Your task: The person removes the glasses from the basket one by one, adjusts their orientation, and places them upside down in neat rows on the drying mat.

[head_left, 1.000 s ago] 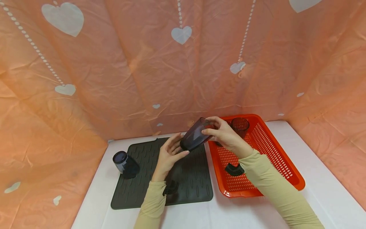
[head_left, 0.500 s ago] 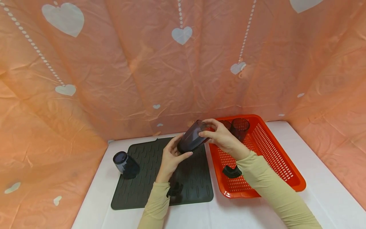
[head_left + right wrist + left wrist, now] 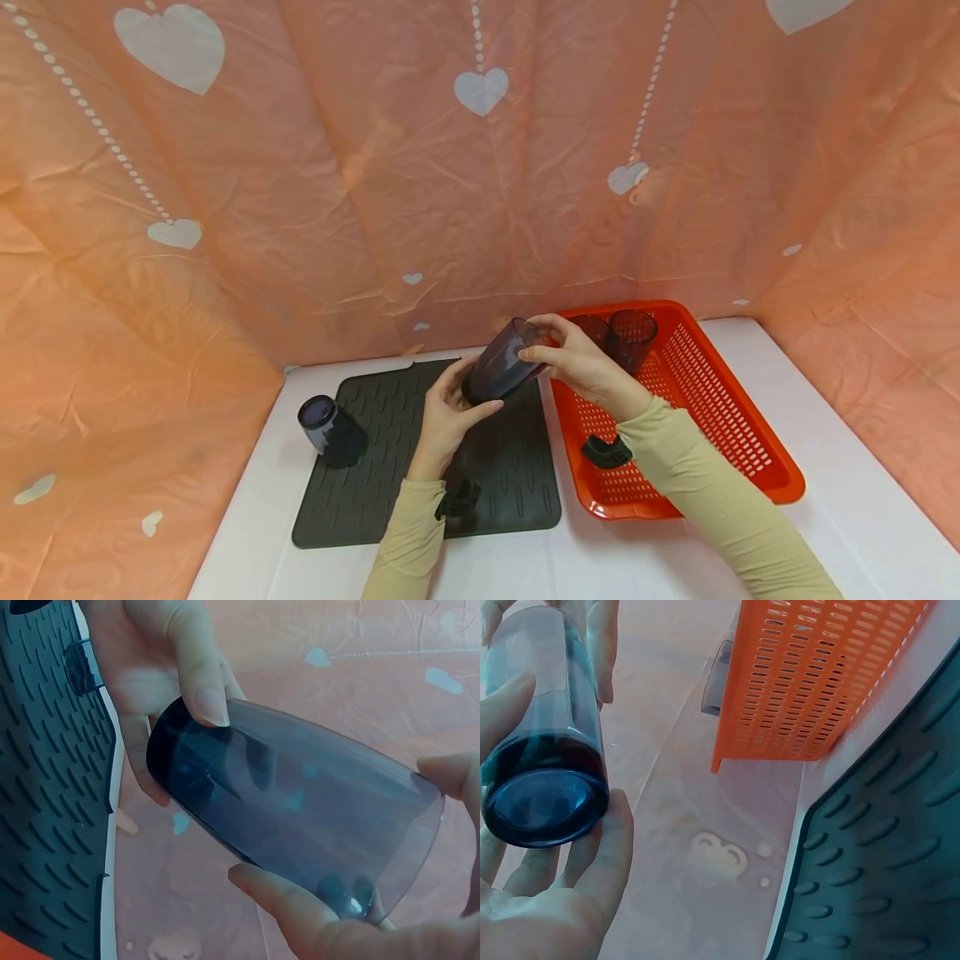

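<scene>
A dark tinted drinking glass (image 3: 498, 363) is held tilted in the air between both hands, its thick base low on the left and its rim up on the right. My left hand (image 3: 446, 417) grips the base end, thumb in front and fingers behind. Near the rim, my right hand (image 3: 592, 364) pinches it between thumb and fingers. In the right wrist view the glass (image 3: 292, 802) looks see-through, with fingertips showing through its wall. Another such glass (image 3: 333, 432) stands upside down on the left of the dark ribbed drying mat (image 3: 397, 500).
An orange-red perforated basket (image 3: 750, 412) stands on the right of the white-covered table (image 3: 600, 558). Two more tinted glasses, one at the front (image 3: 632, 337), sit at its back left. A pink sheet with hearts (image 3: 420, 167) hangs behind the table.
Both hands have brought the glass slightly left and down. My left hand's fingers have closed in further around its base, and the glasses in the basket show more.
</scene>
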{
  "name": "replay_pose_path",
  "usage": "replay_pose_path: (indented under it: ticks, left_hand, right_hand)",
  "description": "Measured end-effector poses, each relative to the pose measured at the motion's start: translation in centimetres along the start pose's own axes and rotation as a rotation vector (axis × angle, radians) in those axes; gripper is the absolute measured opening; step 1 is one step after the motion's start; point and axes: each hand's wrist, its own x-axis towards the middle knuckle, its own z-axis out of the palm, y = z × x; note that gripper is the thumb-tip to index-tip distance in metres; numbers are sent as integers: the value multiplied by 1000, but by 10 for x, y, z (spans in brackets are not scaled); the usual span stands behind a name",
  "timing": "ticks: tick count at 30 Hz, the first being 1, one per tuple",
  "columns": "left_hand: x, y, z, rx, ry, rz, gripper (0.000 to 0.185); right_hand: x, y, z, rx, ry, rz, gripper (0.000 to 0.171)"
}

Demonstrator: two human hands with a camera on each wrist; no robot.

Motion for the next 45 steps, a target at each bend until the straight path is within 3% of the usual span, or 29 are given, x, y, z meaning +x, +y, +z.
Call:
replay_pose_path:
  ticks: [7, 13, 20, 30, 36, 45]
  left_hand:
    - [-1, -2, -2, -29, 64, 4, 69]
    - [-3, -2, -4, -117, 85, 7, 70]
    - [-4, 1, -10, -202, 86, 34, 70]
    - [-15, 4, -26, -219, 137, -9, 67]
    - [-23, 5, -39, -214, 187, -16, 67]
    - [-32, 10, -57, -192, 248, -37, 69]
  right_hand:
    - [2, 0, 0, 5, -33, 31, 56]
    - [4, -1, -3, -57, -33, 88, 58]
    - [6, 1, -11, -93, -97, 116, 61]
    - [5, 0, -18, -68, -179, 76, 60]
    - [4, -2, -30, -17, -180, 57, 55]
    - [-3, -6, -47, -70, -151, 34, 56]
